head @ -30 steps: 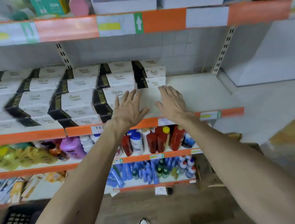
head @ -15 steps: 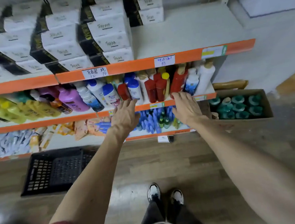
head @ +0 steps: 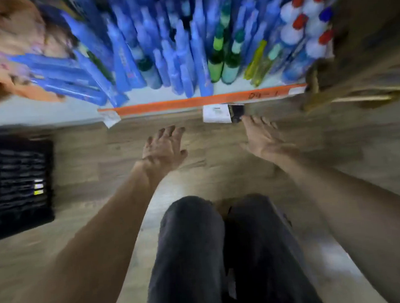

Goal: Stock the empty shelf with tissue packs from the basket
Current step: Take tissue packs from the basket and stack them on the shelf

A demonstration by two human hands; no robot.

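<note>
Both the left hand (head: pixel 164 147) and right hand (head: pixel 263 138) hang open, empty; reaching blind through this blur could miss the black basket (head: pixel 15 185).

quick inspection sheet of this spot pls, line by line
surface: wood floor, showing between the hands
job's things: black basket on the floor at left, contents too blurred to tell; tissue packs: nothing seen
clutter: white tag just below the orange shelf edge
grippers: left hand and right hand both open, holding nothing, over the floor
cables: nothing seen
surroundings: blue bottles packed on the bottom shelf; cardboard box at right; knees below
</note>
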